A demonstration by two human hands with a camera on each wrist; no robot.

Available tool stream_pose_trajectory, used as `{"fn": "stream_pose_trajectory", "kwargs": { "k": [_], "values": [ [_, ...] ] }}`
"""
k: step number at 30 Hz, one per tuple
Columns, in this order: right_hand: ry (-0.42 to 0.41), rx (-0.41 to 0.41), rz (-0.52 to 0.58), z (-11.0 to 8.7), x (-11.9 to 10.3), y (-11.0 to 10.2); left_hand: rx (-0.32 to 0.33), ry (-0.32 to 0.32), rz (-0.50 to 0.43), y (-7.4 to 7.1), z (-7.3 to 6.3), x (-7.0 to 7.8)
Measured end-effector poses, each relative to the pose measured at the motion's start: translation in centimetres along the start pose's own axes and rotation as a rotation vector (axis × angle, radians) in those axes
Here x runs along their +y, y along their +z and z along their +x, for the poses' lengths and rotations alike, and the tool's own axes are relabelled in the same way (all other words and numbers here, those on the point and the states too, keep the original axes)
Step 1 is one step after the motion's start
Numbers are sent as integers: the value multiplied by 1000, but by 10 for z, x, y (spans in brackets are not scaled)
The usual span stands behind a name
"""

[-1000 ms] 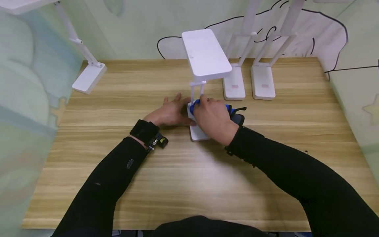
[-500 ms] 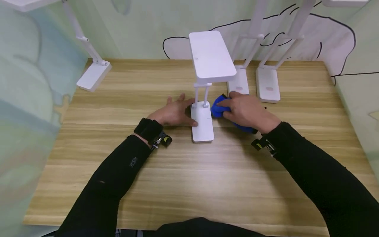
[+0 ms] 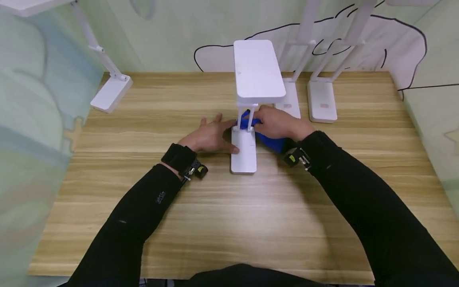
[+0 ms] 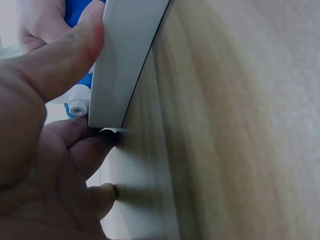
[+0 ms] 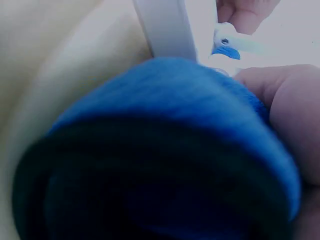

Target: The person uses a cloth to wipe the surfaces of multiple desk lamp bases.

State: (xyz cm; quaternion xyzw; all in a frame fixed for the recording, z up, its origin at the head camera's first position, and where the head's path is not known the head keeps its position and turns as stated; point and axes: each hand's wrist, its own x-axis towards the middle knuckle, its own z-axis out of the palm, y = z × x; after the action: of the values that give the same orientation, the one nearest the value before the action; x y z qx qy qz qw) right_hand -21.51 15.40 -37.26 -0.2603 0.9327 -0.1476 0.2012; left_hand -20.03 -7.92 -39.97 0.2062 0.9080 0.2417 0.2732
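A white folding desk lamp stands in the middle of the table, its flat head (image 3: 259,71) above its base (image 3: 244,153). My left hand (image 3: 211,136) holds the base from the left, with the thumb (image 4: 80,45) on one face and fingers at the back corner in the left wrist view. From the right, my right hand (image 3: 277,122) grips a blue cloth (image 3: 270,141) with dark trim. Part of that cloth passes between the lamp's two thin legs, at the hinge end of the base. In the right wrist view the cloth (image 5: 170,90) bulges large and blurred, hiding most of the fingers.
Two more white lamps have their bases (image 3: 322,101) at the back right, one close behind my right hand. Another lamp base (image 3: 112,93) stands at the back left. The wooden table (image 3: 201,223) meets a printed wall (image 3: 172,36) at its far edge.
My right hand with the cloth moved off the base to the right, then came back left to the lamp's legs. The left hand keeps its place on the base.
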Motion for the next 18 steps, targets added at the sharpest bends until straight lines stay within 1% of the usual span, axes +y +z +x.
{"fn": "stream_pose_trajectory", "kwargs": {
  "k": [4, 6, 8, 11, 15, 16, 18],
  "values": [
    [120, 58, 32, -14, 1, 14, 15, 6, 32, -2, -2, 1],
    [148, 86, 30, -20, -2, 21, 27, 0, 37, -3, -3, 0],
    [150, 125, 4, -24, -5, 28, 37, -5, 34, -3, -4, -2],
    [116, 217, -98, -30, -10, 39, 43, 1, 13, -2, -4, -3],
    [31, 383, -275, -44, -14, 53, 42, 18, -4, 0, -2, -1],
    [4, 415, -313, -48, -14, 55, 42, 16, -4, 0, -1, -1],
    [-39, 455, -374, -55, -15, 59, 41, 8, -2, -1, 0, 0]
  ]
}}
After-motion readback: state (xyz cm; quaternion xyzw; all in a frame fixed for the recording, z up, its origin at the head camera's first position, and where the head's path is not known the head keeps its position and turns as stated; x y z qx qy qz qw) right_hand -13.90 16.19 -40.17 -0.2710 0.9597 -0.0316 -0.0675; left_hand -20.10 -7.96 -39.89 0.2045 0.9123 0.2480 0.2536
